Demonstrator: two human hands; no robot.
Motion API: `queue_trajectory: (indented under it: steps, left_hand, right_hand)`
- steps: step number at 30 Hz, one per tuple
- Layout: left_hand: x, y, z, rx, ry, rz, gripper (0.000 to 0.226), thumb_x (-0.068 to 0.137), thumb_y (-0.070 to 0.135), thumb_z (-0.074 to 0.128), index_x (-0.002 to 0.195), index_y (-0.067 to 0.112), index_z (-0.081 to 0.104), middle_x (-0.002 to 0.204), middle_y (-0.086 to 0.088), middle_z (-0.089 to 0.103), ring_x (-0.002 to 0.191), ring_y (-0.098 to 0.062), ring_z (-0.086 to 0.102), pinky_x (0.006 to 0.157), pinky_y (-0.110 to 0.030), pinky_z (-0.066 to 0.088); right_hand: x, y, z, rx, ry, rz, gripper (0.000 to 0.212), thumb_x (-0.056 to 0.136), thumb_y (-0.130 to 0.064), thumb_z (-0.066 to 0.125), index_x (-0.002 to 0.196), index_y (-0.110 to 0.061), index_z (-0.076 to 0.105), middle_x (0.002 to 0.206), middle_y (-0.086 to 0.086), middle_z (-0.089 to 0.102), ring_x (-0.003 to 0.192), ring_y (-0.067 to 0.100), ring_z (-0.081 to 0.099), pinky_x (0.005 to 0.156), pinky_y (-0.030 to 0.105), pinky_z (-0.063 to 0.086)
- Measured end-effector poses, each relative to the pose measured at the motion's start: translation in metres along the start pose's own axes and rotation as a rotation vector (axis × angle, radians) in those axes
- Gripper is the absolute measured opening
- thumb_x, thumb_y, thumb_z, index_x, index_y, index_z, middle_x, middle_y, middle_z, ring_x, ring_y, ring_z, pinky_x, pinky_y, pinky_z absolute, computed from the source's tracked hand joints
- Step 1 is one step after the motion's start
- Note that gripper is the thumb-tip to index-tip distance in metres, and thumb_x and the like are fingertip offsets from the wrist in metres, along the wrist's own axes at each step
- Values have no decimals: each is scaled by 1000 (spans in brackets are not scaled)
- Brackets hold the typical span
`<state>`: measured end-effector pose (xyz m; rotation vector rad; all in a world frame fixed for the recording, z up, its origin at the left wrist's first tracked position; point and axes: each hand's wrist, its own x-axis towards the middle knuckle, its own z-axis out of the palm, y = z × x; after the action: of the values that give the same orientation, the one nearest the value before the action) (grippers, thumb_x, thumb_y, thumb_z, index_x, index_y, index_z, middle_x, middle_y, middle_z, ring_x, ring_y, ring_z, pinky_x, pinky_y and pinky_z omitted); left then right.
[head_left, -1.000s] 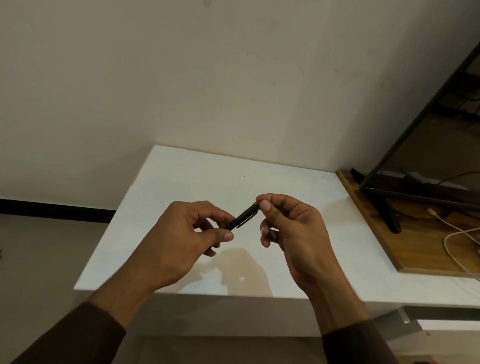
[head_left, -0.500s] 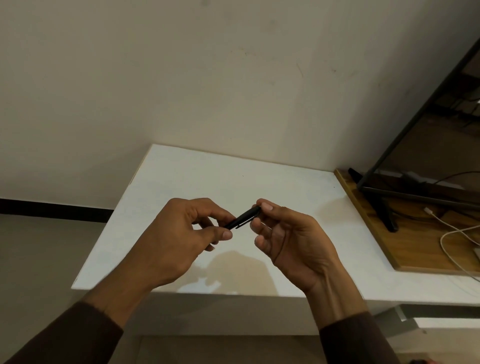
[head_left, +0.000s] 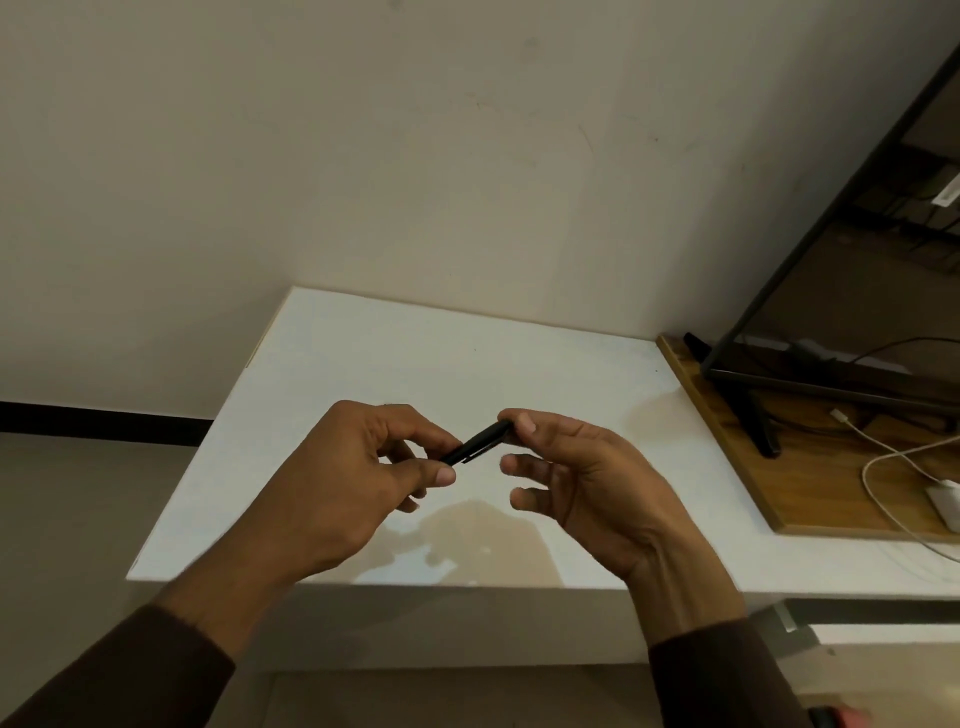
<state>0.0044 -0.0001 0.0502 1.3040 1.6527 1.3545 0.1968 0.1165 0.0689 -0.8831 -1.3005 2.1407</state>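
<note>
Centre-left of the frame: the left hand (head_left: 353, 483) kept a closed grip on the lower end of a black pen (head_left: 475, 442), thumb pressed against curled fingers, apparently to steady the barrel. Centre: the pen hung in the air above the white tabletop (head_left: 363, 364), slanting up toward the right and bridging both hands. Centre-right: the right hand (head_left: 587, 478) pinched the pen's upper end between thumb and forefinger. Its other fingers were loosely spread and touched nothing, a grip seemingly suited to twisting or pulling that end. Far right: a wooden board (head_left: 810, 493) bore a monitor (head_left: 831, 260) and a white cable (head_left: 865, 475), well apart from the hands.
</note>
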Motion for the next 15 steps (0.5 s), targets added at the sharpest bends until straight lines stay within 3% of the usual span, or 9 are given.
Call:
queue_trajectory:
  steps: [2, 5, 7, 9, 15]
  left_hand:
    - [1, -2, 1, -8, 15, -10, 22, 84, 12, 81, 87, 34, 84, 78, 7, 76, 71, -16, 73, 68, -32, 66]
    - [2, -8, -2, -2, 60, -27, 24, 83, 14, 81, 87, 38, 83, 80, 7, 77, 72, -15, 74, 67, -25, 65]
    - [4, -11, -4, -5, 76, -36, 24, 83, 14, 81, 87, 38, 83, 82, 8, 78, 72, -15, 74, 66, -24, 65]
    - [5, -12, -4, -2, 73, -41, 25, 83, 15, 81, 87, 39, 82, 83, 8, 78, 72, -15, 74, 66, -25, 65]
    - [7, -15, 3, -9, 68, -44, 25, 83, 13, 81, 87, 37, 82, 80, 8, 78, 73, -16, 73, 68, -25, 65]
  right_hand:
    - [-1, -3, -14, -117, 83, -59, 30, 85, -29, 75, 107, -8, 80, 109, 9, 79, 73, 18, 71, 60, 32, 59]
    - [1, 2, -45, -539, 550, -167, 18, 95, -27, 71, 104, -14, 80, 96, 1, 80, 67, 13, 70, 60, 29, 56]
    - [3, 13, -63, -847, 789, -176, 15, 97, -21, 68, 106, -13, 77, 96, -1, 77, 77, 15, 70, 72, 32, 56]
    - [9, 24, -73, -954, 783, -139, 15, 98, -19, 67, 108, -13, 77, 101, 1, 76, 86, 19, 70, 84, 35, 57]
    - [32, 39, -68, -1115, 774, -114, 28, 99, -31, 64, 121, -16, 72, 119, 3, 73, 103, 23, 66, 90, 35, 51]
